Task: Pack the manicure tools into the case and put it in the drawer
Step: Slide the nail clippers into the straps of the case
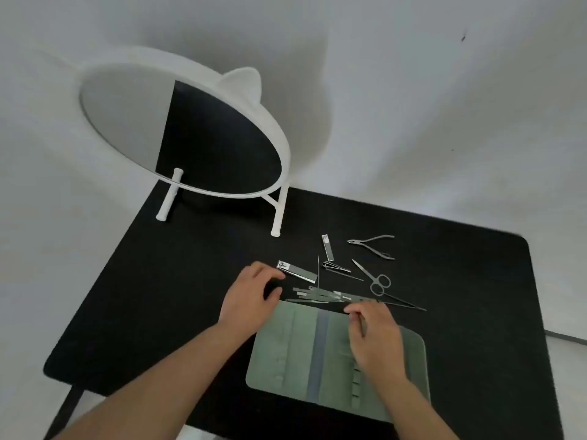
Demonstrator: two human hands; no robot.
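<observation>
Hands over open green case [286,350], steel tools [324,295] scattered beyond

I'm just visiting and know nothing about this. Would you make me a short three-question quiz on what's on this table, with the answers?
1. True or false: the green case lies open on the black table.
2. Which tool lies nearest the mirror? A) the scissors B) the cuticle nippers C) the small nail clipper
3. Fill in: the right hand pinches a thin metal ____ over the case.

Key:
1. True; its inner pockets face up.
2. C.
3. Tool; its exact kind is too small to tell. The left hand rests by the large nail clipper.
</observation>
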